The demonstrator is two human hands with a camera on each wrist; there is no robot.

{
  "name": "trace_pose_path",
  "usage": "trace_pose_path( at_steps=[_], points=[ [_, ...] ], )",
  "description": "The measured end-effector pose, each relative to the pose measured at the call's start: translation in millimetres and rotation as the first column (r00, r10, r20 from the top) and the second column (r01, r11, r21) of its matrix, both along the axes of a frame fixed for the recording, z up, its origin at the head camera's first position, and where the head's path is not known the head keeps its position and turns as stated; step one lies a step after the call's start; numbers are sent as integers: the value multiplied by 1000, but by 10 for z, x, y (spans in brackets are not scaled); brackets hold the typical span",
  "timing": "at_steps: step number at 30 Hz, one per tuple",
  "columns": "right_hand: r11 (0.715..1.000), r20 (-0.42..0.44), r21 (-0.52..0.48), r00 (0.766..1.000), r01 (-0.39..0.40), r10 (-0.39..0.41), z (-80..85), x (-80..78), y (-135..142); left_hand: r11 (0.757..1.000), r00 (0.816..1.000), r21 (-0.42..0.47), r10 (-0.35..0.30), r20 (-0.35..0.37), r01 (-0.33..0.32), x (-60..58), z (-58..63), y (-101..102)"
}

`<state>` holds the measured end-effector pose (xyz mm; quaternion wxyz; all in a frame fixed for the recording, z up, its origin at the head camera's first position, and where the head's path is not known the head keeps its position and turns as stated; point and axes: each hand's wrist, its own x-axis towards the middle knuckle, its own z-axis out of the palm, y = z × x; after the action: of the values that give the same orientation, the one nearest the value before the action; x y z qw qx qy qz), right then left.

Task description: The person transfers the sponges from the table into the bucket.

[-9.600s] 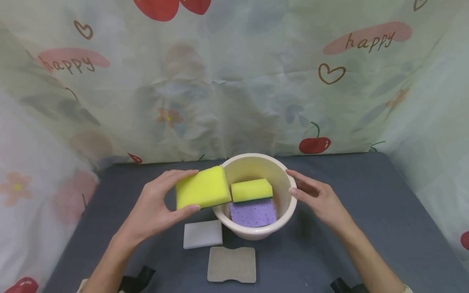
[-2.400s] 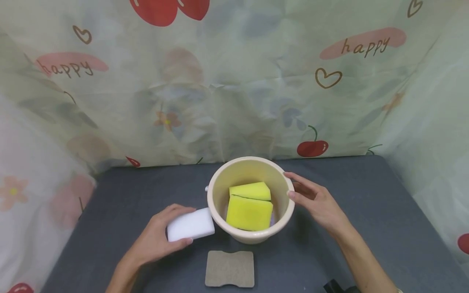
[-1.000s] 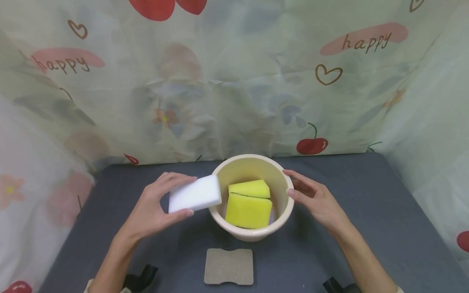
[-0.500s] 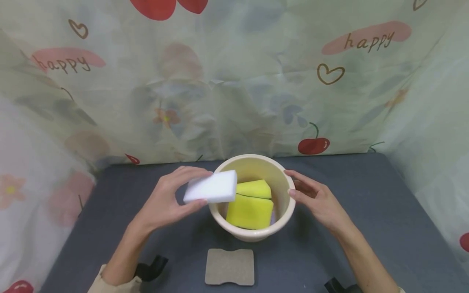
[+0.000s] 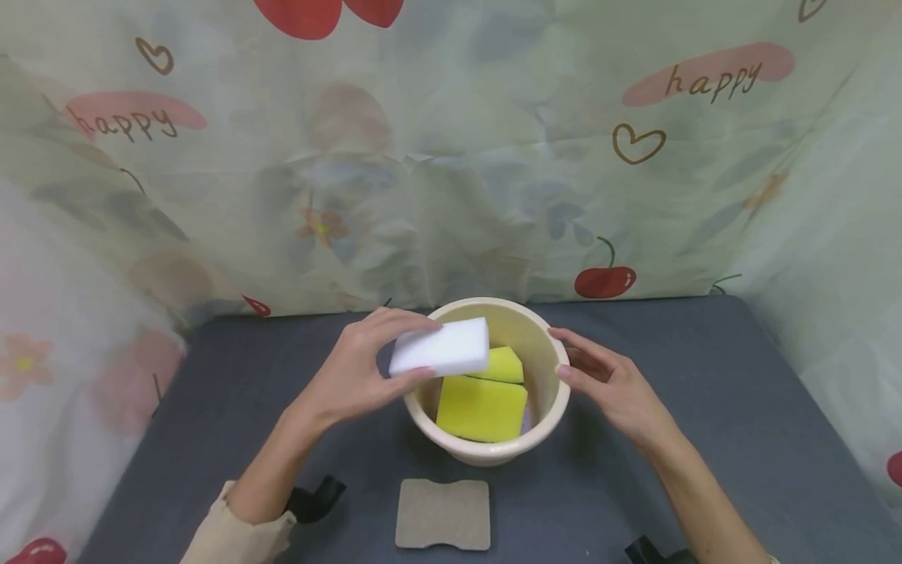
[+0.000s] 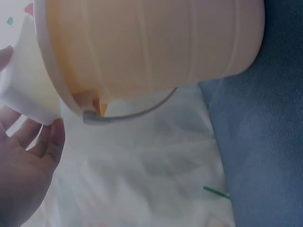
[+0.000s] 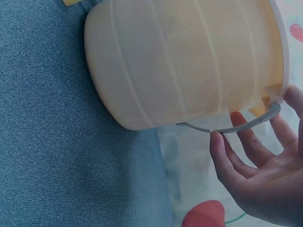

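A white sponge block [image 5: 451, 346] is pinched between the thumb and fingers of my left hand [image 5: 362, 368], over the left part of the cream bucket's opening. Inside the bucket [image 5: 557, 407] lie a yellow sponge [image 5: 482, 409] and, behind it, another yellow sponge [image 5: 506, 364] with a dark underside. A sliver of a purple sponge [image 5: 526, 421] shows beneath them. My right hand [image 5: 613, 384] holds the bucket's right rim; in the right wrist view, its fingers bend around the grey handle [image 7: 241, 126]. The left wrist view shows the white sponge [image 6: 33, 75] beside the rim.
A flat grey-beige pad [image 5: 442, 515] with notched edges lies on the dark table [image 5: 705, 431] in front of the bucket. A printed curtain [image 5: 451, 196] hangs behind the table and along both sides.
My left hand picked up the white sponge from the table, lifted it and moved it right over the bucket. Earlier, it put the yellow sponge inside. My right hand stays at the rim.
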<state>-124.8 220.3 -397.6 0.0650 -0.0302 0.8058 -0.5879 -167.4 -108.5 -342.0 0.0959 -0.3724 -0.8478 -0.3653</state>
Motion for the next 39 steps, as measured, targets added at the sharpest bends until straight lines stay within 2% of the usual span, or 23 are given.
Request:
trace_pose_path(
  at_steps=[9, 14, 19, 30, 39],
  points=[
    [1000, 1, 26, 1000, 12, -12, 7, 8, -8, 999, 999, 15, 32, 39, -32, -24, 12, 112],
    [1000, 3, 19, 1000, 11, -11, 14, 6, -12, 1000, 999, 19, 20, 28, -21, -60, 5, 174],
    [999, -10, 35, 1000, 9, -9, 8, 9, -18, 999, 999, 21, 35, 5, -35, -88, -1, 237],
    [999, -10, 41, 1000, 11, -11, 12, 17, -14, 999, 999, -38, 34, 7, -34, -114, -64, 375],
    [1000, -8, 13, 1000, -1, 1, 14, 24, -8, 994, 997, -76, 74, -13, -75, -106, -103, 447]
  ],
)
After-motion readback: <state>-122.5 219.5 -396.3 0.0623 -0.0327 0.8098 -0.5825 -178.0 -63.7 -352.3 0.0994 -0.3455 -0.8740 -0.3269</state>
